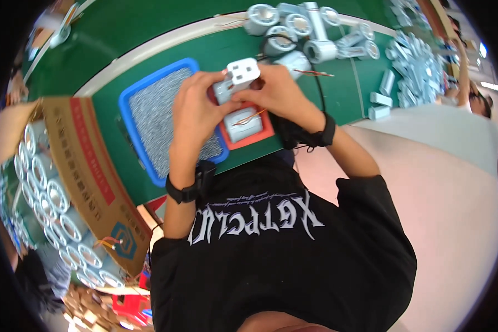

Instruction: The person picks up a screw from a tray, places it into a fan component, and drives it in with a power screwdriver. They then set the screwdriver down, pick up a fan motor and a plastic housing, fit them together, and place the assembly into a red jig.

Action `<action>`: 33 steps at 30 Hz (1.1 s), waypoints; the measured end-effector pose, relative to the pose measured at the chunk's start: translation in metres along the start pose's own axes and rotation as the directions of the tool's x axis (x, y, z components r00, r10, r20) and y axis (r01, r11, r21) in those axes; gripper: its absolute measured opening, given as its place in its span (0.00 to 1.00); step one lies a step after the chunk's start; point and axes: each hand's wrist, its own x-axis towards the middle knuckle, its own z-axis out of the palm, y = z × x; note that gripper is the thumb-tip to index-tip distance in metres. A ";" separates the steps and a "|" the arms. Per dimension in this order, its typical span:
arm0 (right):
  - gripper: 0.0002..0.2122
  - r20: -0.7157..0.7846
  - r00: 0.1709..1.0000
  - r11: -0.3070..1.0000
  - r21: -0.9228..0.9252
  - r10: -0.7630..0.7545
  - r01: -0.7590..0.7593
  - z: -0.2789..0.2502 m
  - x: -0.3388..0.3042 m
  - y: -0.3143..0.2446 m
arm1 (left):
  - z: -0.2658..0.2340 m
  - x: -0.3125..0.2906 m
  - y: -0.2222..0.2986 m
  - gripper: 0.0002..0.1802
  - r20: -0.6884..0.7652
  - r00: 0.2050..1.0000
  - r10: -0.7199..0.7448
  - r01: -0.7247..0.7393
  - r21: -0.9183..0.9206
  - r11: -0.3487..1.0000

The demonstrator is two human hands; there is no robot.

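Observation:
Both of my hands are closed around a light-blue plastic housing (224,92) with a white end piece (243,72) that has square openings. My left hand (195,102) grips its left side, thumb toward the middle. From the right, my right hand (282,91) pinches it with thumb and fingers, which hide part of it. Just below, a red tray (264,134) holds another pale-blue housing (242,130) with thin red and orange wires across it. Close by my left hand stands a blue-rimmed tray (128,113) filled with small silvery pieces (157,110), too small to tell.
A cardboard box (94,160) full of pale-blue cylinders (55,196) stands at the left. Round housings (262,16) lie at the back of the green table (205,47). A heap of pale-blue parts (418,69) is at the right, near another person's arm (463,77). A black cable (320,91) runs beside my right hand.

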 end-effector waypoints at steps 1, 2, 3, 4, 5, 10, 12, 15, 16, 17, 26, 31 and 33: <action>0.16 -0.025 1.000 1.000 -0.017 0.011 -0.012 -0.010 -0.005 0.000 | 0.000 -0.002 0.001 0.26 -0.007 1.000 -0.017 0.017 0.066 0.998; 0.15 -0.107 0.992 0.997 -0.042 -0.068 0.064 -0.021 -0.010 -0.004 | 0.000 -0.002 0.002 0.28 -0.018 0.999 -0.034 0.036 0.132 0.991; 0.15 -0.181 0.972 0.988 -0.071 -0.149 0.138 -0.029 -0.015 -0.011 | 0.000 -0.003 -0.002 0.28 -0.008 1.000 -0.015 0.015 0.123 0.992; 0.14 -0.247 0.941 0.972 -0.106 -0.231 0.211 -0.038 -0.019 -0.017 | 0.001 -0.004 -0.009 0.28 -0.009 1.000 -0.004 0.005 0.105 0.995; 0.15 -0.300 0.944 0.985 -0.138 -0.138 0.100 -0.059 -0.025 -0.023 | 0.003 -0.005 -0.014 0.28 -0.011 1.000 0.003 -0.002 0.087 0.996; 0.19 -0.696 0.696 0.754 -0.357 0.180 -0.552 -0.166 -0.076 0.022 | -0.001 -0.003 -0.005 0.28 0.037 0.999 -0.037 0.034 0.079 0.996; 0.28 -0.782 0.587 0.512 -0.424 0.209 -0.747 -0.193 -0.098 0.104 | 0.000 0.000 -0.005 0.28 0.043 0.999 -0.025 0.021 0.087 0.996; 0.31 -0.857 0.344 0.423 -0.168 0.384 -0.891 -0.216 -0.070 0.190 | 0.001 0.002 -0.005 0.28 0.062 0.998 -0.009 0.001 0.116 0.993; 0.32 -0.854 0.234 0.445 -0.003 0.465 -0.896 -0.223 -0.057 0.207 | 0.001 -0.001 -0.004 0.28 0.068 0.998 -0.004 -0.004 0.117 0.993; 0.32 -0.851 0.232 0.446 0.003 0.471 -0.895 -0.229 -0.046 0.225 | -0.001 -0.006 -0.007 0.27 0.064 0.998 -0.012 0.004 0.122 0.993; 0.20 -0.710 0.233 0.165 -0.165 0.664 -0.972 -0.310 -0.096 0.417 | -0.007 -0.034 -0.016 0.20 -0.057 0.988 0.141 -0.137 0.067 0.988; 0.14 -0.715 0.192 0.344 0.072 0.673 -0.936 -0.300 -0.084 0.336 | -0.011 -0.049 0.011 0.19 0.148 0.967 0.206 -0.211 0.017 0.977; 0.15 -0.707 0.093 0.690 0.639 0.701 -0.340 -0.299 -0.064 0.291 | -0.006 -0.048 0.017 0.20 0.170 0.951 0.260 -0.264 0.003 0.965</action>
